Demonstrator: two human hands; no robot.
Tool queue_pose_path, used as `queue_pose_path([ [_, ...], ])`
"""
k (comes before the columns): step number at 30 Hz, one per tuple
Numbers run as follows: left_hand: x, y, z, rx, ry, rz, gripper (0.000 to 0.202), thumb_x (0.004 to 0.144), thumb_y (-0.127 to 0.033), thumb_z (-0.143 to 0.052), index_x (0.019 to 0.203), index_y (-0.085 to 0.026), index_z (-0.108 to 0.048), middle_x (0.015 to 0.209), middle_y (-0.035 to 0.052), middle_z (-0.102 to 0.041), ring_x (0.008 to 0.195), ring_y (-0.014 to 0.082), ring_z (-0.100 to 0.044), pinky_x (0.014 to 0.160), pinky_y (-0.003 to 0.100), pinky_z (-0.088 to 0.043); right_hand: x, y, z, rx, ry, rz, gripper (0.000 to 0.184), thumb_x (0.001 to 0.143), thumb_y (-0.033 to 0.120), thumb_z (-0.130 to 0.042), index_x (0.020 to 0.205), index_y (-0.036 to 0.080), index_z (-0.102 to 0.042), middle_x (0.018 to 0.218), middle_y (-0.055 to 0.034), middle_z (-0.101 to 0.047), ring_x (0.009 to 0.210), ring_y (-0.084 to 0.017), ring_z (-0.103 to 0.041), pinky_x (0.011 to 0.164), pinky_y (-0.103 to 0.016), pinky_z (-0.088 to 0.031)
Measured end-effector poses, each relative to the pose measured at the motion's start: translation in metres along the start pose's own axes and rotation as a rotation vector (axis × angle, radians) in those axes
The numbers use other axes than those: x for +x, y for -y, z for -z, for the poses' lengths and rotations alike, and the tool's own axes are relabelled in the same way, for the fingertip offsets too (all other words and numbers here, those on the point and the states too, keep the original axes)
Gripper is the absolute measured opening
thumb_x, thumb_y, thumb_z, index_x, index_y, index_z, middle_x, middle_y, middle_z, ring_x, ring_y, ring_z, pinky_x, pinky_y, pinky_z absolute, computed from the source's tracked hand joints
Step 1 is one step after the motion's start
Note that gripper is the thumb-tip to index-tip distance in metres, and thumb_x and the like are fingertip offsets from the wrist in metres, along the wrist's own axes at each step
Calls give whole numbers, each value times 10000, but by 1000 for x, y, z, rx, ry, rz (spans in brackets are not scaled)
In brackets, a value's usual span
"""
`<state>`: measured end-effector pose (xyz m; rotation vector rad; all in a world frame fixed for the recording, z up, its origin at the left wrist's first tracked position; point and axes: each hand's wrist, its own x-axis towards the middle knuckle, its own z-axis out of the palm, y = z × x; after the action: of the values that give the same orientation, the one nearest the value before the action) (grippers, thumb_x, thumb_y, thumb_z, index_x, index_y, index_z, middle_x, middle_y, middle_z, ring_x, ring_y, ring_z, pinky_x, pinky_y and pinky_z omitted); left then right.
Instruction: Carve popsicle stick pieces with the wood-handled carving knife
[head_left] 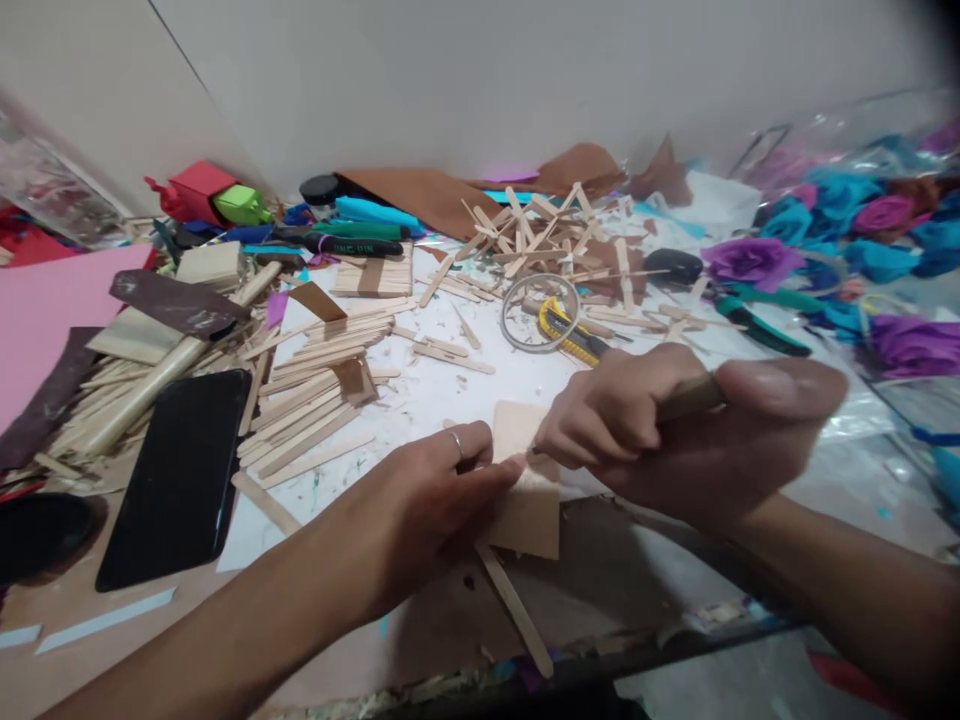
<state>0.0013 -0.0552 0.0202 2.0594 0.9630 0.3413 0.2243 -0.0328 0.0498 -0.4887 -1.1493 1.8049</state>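
My left hand (431, 495), a ring on one finger, presses down on a small flat panel of joined wooden sticks (525, 500) on the white work surface (442, 385). My right hand (660, 430) is closed in a fist round a thin brown-handled tool (690, 397) whose tip meets the panel's upper part. What kind of tool it is stays hidden by the fingers. A loose wooden stick (516, 608) lies just under the panel, pointing toward me.
Piles of wooden sticks (315, 395) lie at left and at the back (540, 240). A black phone (180, 470) rests at left, a tape ring (538, 312) and yellow cutter (571, 338) in the middle, green pliers (761, 325) and paper flowers (825, 240) at right.
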Motion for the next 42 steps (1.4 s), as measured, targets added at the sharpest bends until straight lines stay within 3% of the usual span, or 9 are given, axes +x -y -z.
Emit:
queue_pose_path([
  [4, 0, 4, -13, -158, -73, 141, 329, 1040, -512, -544, 937, -204, -599, 774, -6, -549, 660, 124, -425, 576, 258, -311, 1, 5, -4, -99, 37, -73, 760, 844, 630, -757, 447, 192, -279, 432, 68, -195, 428, -78, -227, 500, -299, -239],
  [10, 5, 4, -29, -429, -159, 392, 460, 978, -622, -591, 790, -209, -516, 699, -32, -467, 620, 116, -400, 535, 253, -304, 3, 6, -12, -166, -31, -75, 820, 813, 674, -759, 424, 177, -236, 395, 61, -173, 409, -66, -214, 485, -302, -221],
  [17, 4, -9, -10, -408, -107, 359, 421, 1002, -575, -569, 805, -204, -548, 713, -22, -514, 630, 119, -436, 535, 251, -318, 0, 2, -19, -92, -124, -40, 738, 760, 615, -830, 454, 191, -307, 430, 61, -184, 427, -85, -228, 477, -301, -222],
  [21, 4, -10, -3, -249, -75, 214, 334, 1009, -485, -581, 844, -195, -583, 764, -8, -565, 677, 121, -463, 585, 255, -339, -1, 2, -7, -81, -89, 15, 676, 814, 525, -820, 472, 188, -344, 444, 62, -214, 427, -82, -241, 473, -284, -254],
  [24, 5, -8, -5, -119, -104, 140, 280, 1000, -419, -591, 840, -190, -578, 785, -9, -570, 675, 113, -458, 618, 265, -340, 0, 6, 2, -56, -57, 76, 691, 854, 542, -783, 474, 192, -323, 433, 68, -180, 398, -80, -206, 436, -272, -246],
  [29, 5, -4, -12, -73, -148, 138, 258, 1004, -415, -593, 866, -197, -584, 769, -22, -536, 655, 110, -442, 613, 270, -335, 6, 10, -2, -75, -121, -55, 759, 798, 587, -802, 432, 191, -269, 374, 62, -175, 363, -74, -166, 411, -279, -193],
  [32, 5, -2, -13, -29, -139, 89, 244, 1012, -404, -585, 878, -200, -584, 789, -23, -526, 661, 108, -443, 620, 274, -333, 9, 7, -5, -69, -65, -36, 755, 855, 633, -689, 444, 186, -241, 368, 51, -177, 351, -71, -162, 388, -275, -185],
  [35, 6, -3, -13, -59, -153, 125, 276, 1020, -408, -573, 842, -197, -568, 778, -21, -526, 656, 108, -435, 613, 276, -325, 11, 5, -1, -106, 17, 20, 678, 923, 600, -572, 480, 191, -262, 385, 45, -184, 361, -79, -174, 386, -270, -213],
  [42, 10, -10, -11, -178, -151, 250, 375, 1032, -465, -554, 779, -188, -566, 751, -16, -520, 646, 106, -417, 593, 257, -335, 13, 8, 6, -100, 51, -35, 665, 877, 558, -620, 471, 195, -239, 386, 41, -210, 360, -86, -206, 398, -283, -236],
])
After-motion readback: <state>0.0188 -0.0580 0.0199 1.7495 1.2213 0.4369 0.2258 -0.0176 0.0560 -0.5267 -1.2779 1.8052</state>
